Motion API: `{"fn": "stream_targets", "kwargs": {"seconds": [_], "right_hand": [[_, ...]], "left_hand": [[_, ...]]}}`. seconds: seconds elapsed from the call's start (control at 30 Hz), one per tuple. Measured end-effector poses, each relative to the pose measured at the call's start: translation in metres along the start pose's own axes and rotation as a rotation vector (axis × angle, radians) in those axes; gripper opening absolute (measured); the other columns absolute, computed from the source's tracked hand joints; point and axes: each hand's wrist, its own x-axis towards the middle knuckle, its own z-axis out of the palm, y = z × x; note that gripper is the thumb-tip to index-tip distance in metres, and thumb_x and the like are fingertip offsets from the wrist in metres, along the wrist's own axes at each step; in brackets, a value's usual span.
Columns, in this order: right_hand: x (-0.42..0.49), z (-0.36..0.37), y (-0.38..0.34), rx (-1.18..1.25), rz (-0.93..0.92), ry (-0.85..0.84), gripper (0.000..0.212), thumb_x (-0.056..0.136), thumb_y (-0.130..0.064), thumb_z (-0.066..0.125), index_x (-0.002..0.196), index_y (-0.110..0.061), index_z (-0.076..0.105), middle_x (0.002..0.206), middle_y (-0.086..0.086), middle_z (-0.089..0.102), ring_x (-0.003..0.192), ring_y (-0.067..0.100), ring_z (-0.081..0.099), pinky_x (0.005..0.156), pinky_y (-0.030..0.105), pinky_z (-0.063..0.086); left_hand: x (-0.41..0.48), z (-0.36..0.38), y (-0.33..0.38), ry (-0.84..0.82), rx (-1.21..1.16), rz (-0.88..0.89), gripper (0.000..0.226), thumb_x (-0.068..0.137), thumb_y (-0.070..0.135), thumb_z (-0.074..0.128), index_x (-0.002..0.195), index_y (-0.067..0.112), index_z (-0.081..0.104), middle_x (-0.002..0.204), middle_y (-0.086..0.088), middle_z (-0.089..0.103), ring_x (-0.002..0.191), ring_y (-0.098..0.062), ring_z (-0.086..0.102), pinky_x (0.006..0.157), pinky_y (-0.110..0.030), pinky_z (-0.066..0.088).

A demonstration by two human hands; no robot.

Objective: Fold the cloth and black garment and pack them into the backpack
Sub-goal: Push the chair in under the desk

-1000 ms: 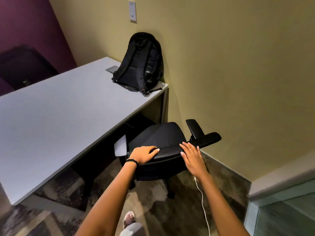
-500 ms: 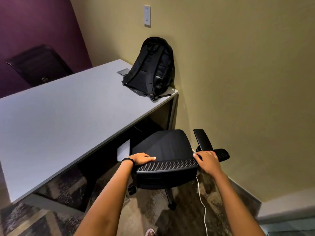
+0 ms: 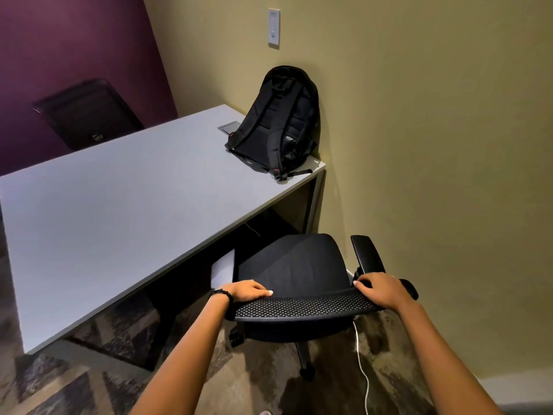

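A black backpack [image 3: 278, 121] stands upright on the far right corner of the grey desk [image 3: 119, 205], leaning against the yellow wall with its straps facing me. No cloth or black garment shows anywhere in view. Both of my hands are on the top edge of a black office chair's mesh backrest [image 3: 299, 305]. My left hand [image 3: 248, 290] grips its left end, and my right hand [image 3: 380, 290] curls over its right end beside the armrest [image 3: 368, 254].
The chair's seat [image 3: 293, 265] sits half under the desk's right end, close to the wall. A white cable [image 3: 363, 372] hangs down by my right arm. A second dark chair [image 3: 89, 112] stands behind the desk against the purple wall. Patterned carpet covers the floor.
The chair has rolled back from under the desk toward me. My hands have slid apart to the two ends of the backrest, and my view has backed away.
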Motion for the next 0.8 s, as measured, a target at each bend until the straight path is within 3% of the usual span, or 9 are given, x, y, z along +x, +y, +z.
{"fn": "stream_targets", "kwargs": {"seconds": [0.1, 0.27, 0.4, 0.57, 0.73, 0.8], "right_hand": [[0.001, 0.0, 0.002, 0.029, -0.018, 0.022, 0.032, 0.094, -0.044, 0.041, 0.104, -0.027, 0.066, 0.101, -0.004, 0.069, 0.091, 0.015, 0.062, 0.065, 0.027, 0.038], [-0.004, 0.005, 0.002, 0.046, -0.007, 0.044, 0.038, 0.094, -0.05, 0.039, 0.095, -0.026, 0.068, 0.089, -0.005, 0.069, 0.081, 0.013, 0.062, 0.067, 0.028, 0.046], [-0.011, 0.007, 0.0, 0.029, -0.082, 0.114, 0.044, 0.097, -0.045, 0.034, 0.077, -0.017, 0.062, 0.073, -0.003, 0.061, 0.066, 0.011, 0.054, 0.057, 0.026, 0.034], [-0.015, 0.011, 0.002, -0.012, -0.225, 0.102, 0.034, 0.097, -0.03, 0.034, 0.1, -0.015, 0.064, 0.101, 0.0, 0.061, 0.093, 0.016, 0.055, 0.076, 0.029, 0.036], [-0.023, 0.02, 0.004, -0.001, -0.273, 0.15, 0.037, 0.097, -0.036, 0.034, 0.096, -0.015, 0.065, 0.098, -0.001, 0.062, 0.092, 0.014, 0.056, 0.08, 0.03, 0.04], [-0.026, 0.021, 0.004, 0.002, -0.295, 0.152, 0.039, 0.097, -0.038, 0.034, 0.096, -0.015, 0.065, 0.096, -0.001, 0.062, 0.092, 0.014, 0.056, 0.079, 0.03, 0.04]], "left_hand": [[-0.003, 0.004, 0.0, 0.122, 0.033, 0.006, 0.039, 0.095, 0.045, 0.047, 0.113, 0.018, 0.068, 0.121, -0.001, 0.065, 0.114, -0.017, 0.057, 0.102, -0.029, 0.04], [-0.017, 0.017, 0.012, 0.203, 0.151, -0.076, 0.055, 0.093, 0.061, 0.029, 0.119, 0.028, 0.064, 0.128, 0.002, 0.06, 0.118, -0.018, 0.053, 0.103, -0.03, 0.037], [-0.033, 0.03, 0.018, 0.363, 0.286, -0.107, 0.065, 0.092, 0.066, 0.016, 0.115, 0.033, 0.066, 0.119, 0.003, 0.065, 0.11, -0.017, 0.058, 0.093, -0.029, 0.043], [-0.045, 0.051, 0.02, 0.521, 0.405, -0.143, 0.058, 0.091, 0.067, 0.019, 0.114, 0.038, 0.065, 0.106, 0.005, 0.069, 0.099, -0.016, 0.062, 0.078, -0.028, 0.045], [-0.051, 0.076, 0.012, 0.743, 0.371, -0.09, 0.074, 0.082, 0.074, 0.012, 0.102, 0.034, 0.07, 0.081, 0.0, 0.07, 0.079, -0.015, 0.063, 0.059, -0.026, 0.039], [-0.054, 0.087, 0.01, 0.81, 0.331, -0.074, 0.084, 0.077, 0.076, 0.006, 0.095, 0.028, 0.073, 0.077, 0.0, 0.07, 0.074, -0.015, 0.062, 0.059, -0.028, 0.04]]}}
